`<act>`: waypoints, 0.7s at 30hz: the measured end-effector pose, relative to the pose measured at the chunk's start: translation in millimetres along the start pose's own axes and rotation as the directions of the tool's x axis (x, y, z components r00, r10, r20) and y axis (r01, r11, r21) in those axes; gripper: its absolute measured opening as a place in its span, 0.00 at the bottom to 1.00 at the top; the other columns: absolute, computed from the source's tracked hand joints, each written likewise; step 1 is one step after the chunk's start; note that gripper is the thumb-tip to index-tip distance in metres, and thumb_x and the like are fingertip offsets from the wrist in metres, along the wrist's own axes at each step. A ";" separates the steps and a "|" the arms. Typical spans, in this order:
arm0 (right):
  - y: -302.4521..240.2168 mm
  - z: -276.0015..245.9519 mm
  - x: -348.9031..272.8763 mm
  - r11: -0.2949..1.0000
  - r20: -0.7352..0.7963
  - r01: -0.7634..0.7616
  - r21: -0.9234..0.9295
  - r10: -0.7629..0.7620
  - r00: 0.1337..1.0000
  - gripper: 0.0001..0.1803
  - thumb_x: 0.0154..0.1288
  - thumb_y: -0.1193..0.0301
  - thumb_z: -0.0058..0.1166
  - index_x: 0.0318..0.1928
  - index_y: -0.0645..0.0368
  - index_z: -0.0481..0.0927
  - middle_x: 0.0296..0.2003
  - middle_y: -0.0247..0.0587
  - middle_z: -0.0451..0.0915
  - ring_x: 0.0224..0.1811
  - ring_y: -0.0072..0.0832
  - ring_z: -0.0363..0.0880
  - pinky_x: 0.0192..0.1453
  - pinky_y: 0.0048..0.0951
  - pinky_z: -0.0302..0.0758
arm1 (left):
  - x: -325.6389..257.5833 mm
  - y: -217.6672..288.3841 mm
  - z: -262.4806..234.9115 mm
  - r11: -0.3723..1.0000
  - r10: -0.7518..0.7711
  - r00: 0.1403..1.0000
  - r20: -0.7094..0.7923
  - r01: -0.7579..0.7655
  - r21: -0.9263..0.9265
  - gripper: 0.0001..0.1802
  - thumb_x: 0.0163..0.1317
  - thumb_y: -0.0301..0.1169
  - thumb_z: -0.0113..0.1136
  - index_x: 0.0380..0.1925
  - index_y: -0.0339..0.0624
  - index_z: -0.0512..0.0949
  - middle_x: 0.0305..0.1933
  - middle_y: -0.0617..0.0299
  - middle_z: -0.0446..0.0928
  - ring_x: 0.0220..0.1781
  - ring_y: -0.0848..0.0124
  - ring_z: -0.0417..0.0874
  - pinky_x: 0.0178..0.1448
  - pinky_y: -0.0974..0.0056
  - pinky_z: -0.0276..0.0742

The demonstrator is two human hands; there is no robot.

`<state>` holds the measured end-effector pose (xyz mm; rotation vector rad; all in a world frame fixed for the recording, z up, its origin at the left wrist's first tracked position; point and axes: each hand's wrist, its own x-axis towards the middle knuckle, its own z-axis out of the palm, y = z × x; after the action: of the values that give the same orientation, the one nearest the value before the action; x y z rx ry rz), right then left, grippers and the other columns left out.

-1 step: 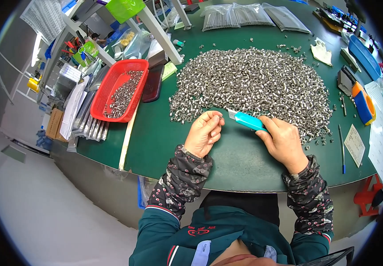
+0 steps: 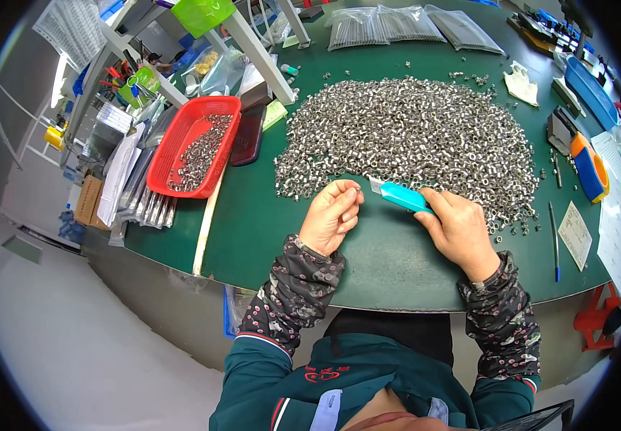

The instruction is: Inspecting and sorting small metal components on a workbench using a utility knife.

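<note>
My right hand (image 2: 458, 226) is closed round a turquoise utility knife (image 2: 405, 196), its short blade pointing left toward my other hand. The fingertips of my left hand (image 2: 332, 215) are pinched together on a small metal ring (image 2: 358, 189), mostly covered by the fingers. The blade tip is just right of those fingertips, with a narrow gap between. Beyond both hands spreads a large heap of short metal rings (image 2: 404, 129) on the green table (image 2: 389, 266). To the left, a red plastic basket (image 2: 158, 161) holds more of these rings.
Bagged parts (image 2: 386, 27) lie along the far edge. At right are a pen (image 2: 554, 241), a paper tag (image 2: 575, 235), an orange and blue tool (image 2: 589, 169) and a blue tray (image 2: 590, 93). A dark tray (image 2: 248, 135) sits beside the basket; a shelf post (image 2: 257, 54) stands behind.
</note>
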<state>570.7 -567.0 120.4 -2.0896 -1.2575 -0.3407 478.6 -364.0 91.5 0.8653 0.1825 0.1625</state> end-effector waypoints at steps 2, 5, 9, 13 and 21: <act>-0.9 -0.1 0.1 1.000 0.012 -0.002 0.002 0.002 1.000 0.15 0.48 0.69 0.54 0.38 0.59 0.72 0.19 0.40 0.70 0.20 0.36 0.70 0.23 0.33 0.67 | 0.0 -0.4 -0.5 1.000 0.003 1.000 0.005 -0.003 0.024 0.06 0.59 0.28 0.45 0.36 0.39 0.69 0.28 0.63 0.69 0.17 0.84 0.59 0.14 0.81 0.53; -0.6 -0.1 -0.4 1.000 0.022 -0.003 0.000 0.003 1.000 0.14 0.48 0.69 0.54 0.38 0.59 0.72 0.20 0.40 0.70 0.21 0.36 0.71 0.24 0.33 0.67 | -0.2 1.1 1.7 1.000 -0.003 1.000 -0.005 0.003 0.012 0.08 0.60 0.28 0.45 0.37 0.38 0.69 0.28 0.64 0.69 0.17 0.85 0.59 0.14 0.82 0.53; -0.9 -0.4 -0.4 1.000 0.041 -0.015 0.000 0.015 0.999 0.14 0.49 0.68 0.53 0.38 0.59 0.72 0.20 0.40 0.70 0.21 0.36 0.71 0.24 0.33 0.67 | -0.4 2.1 2.8 1.000 -0.004 1.000 0.004 0.004 0.020 0.09 0.60 0.28 0.44 0.39 0.38 0.69 0.28 0.64 0.69 0.17 0.85 0.59 0.14 0.82 0.53; -0.8 0.4 0.0 0.999 0.008 0.031 -0.018 -0.031 0.999 0.13 0.50 0.66 0.53 0.36 0.57 0.72 0.18 0.39 0.69 0.20 0.34 0.71 0.23 0.33 0.68 | -1.2 2.9 4.0 0.999 -0.012 1.000 -0.003 0.012 0.041 0.09 0.60 0.28 0.43 0.39 0.38 0.69 0.28 0.63 0.70 0.16 0.85 0.58 0.14 0.82 0.53; -2.3 -1.6 -0.3 1.000 0.172 -0.007 0.014 0.005 0.985 0.12 0.54 0.63 0.48 0.35 0.57 0.70 0.18 0.41 0.71 0.21 0.38 0.72 0.24 0.36 0.68 | 0.1 0.1 4.0 0.996 0.030 1.000 -0.004 -0.030 0.087 0.08 0.59 0.27 0.45 0.38 0.38 0.69 0.27 0.64 0.70 0.15 0.86 0.58 0.14 0.82 0.52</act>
<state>568.7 -567.6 122.3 -2.1473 -1.3485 -0.1499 479.6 -366.9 94.1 0.9541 0.1822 0.1859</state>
